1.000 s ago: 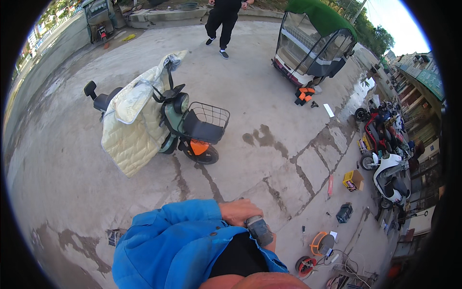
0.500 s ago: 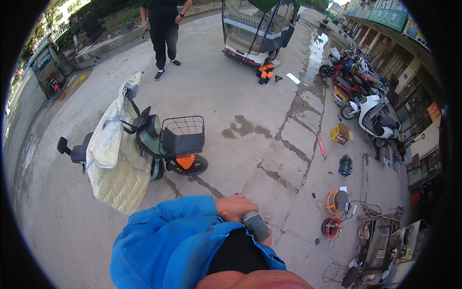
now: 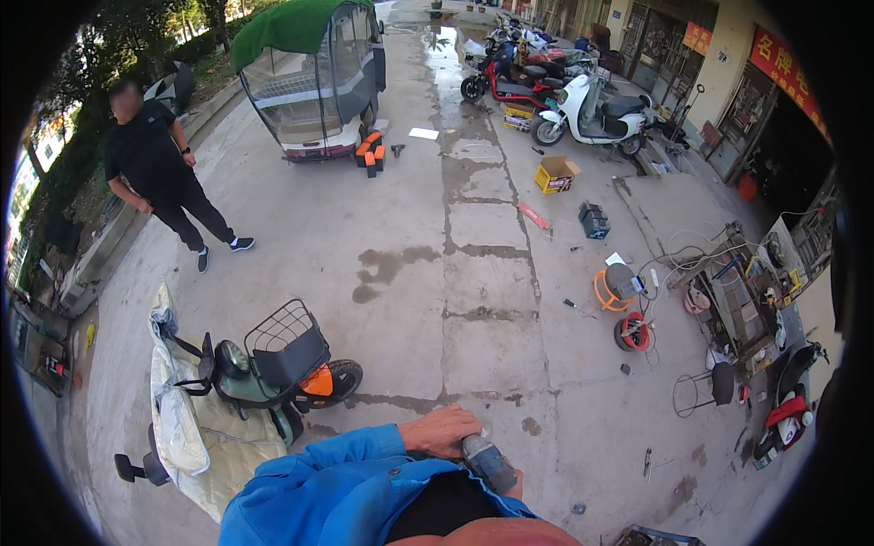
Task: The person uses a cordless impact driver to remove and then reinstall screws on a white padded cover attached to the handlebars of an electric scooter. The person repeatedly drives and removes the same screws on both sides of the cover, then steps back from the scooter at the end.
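Observation:
My left hand (image 3: 444, 430) reaches across my front in a blue sleeve, its fingers curled at the front end of a grey power tool (image 3: 490, 464). The tool looks like a drill or impact wrench and is held close to my body. Only a sliver of my right hand (image 3: 518, 486) shows beside the tool's rear end; its fingers are hidden. Ahead and to the left stands a green electric scooter (image 3: 259, 389) with an orange front part. A black wire basket (image 3: 289, 341) sits on its front, and a cream quilted cover (image 3: 223, 446) drapes over it.
A person (image 3: 155, 168) in black stands at the far left. Beyond is a covered three-wheeler (image 3: 314, 91). Toward the right lie a yellow carton (image 3: 555, 175), a dark battery-like block (image 3: 594, 220), an orange reel (image 3: 615, 287) and a cluttered workbench (image 3: 742, 300). A white scooter (image 3: 596, 114) stands farther back.
My view has swung to the right, so the scooter, person and three-wheeler appear farther left. More of the workbench side shows. My left hand stays on the power tool.

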{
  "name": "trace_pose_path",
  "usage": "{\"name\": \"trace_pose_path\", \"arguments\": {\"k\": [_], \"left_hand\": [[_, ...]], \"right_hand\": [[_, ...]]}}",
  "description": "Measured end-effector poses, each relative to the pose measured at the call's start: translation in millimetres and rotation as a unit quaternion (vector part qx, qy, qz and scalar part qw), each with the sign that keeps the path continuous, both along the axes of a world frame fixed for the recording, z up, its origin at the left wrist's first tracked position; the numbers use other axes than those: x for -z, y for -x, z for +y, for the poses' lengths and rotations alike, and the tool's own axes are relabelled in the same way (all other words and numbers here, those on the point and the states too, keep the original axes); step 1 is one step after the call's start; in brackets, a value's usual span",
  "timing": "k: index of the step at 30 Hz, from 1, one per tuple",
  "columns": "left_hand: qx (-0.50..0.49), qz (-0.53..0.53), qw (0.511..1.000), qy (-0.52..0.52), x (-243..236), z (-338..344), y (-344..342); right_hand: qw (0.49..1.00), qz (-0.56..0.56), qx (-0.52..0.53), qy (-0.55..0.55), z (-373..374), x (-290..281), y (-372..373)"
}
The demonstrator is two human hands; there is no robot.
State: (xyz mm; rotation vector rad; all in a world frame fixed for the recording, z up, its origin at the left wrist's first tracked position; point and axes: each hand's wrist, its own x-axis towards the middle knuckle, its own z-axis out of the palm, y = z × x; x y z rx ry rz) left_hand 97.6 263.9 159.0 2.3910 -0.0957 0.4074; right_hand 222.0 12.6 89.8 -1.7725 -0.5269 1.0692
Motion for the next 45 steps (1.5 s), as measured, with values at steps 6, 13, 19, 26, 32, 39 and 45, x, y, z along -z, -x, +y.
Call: {"name": "trace_pose_path", "arguments": {"k": [6, 13, 19, 26, 32, 39, 45], "left_hand": [[-0.015, -0.042, 0.999, -0.012, 70, -15, 19], [-0.105, -0.072, 0.991, -0.042, 59, -8, 65], [-0.232, -0.1, 0.961, -0.113, 50, -13, 105], [-0.348, -0.145, 0.897, -0.232, -4, -10, 137], [-0.382, -0.138, 0.869, -0.283, -27, 0, 158], [-0.325, -0.189, 0.877, -0.3, -31, 18, 124], [-0.249, -0.208, 0.923, -0.205, -15, 14, 79]], "right_hand": [[0.998, -0.052, -0.041, 0.017, -9, 0, 4], [0.976, -0.14, -0.163, -0.012, 31, -36, 21], [0.951, -0.147, -0.26, -0.078, 70, -67, 27], [0.885, -0.166, -0.398, -0.175, 117, -79, 33], [0.869, -0.15, -0.398, -0.253, 135, -95, 50], [0.934, -0.087, -0.314, -0.144, 120, -77, 42], [0.944, -0.196, -0.219, -0.153, 75, -53, 44]]}}
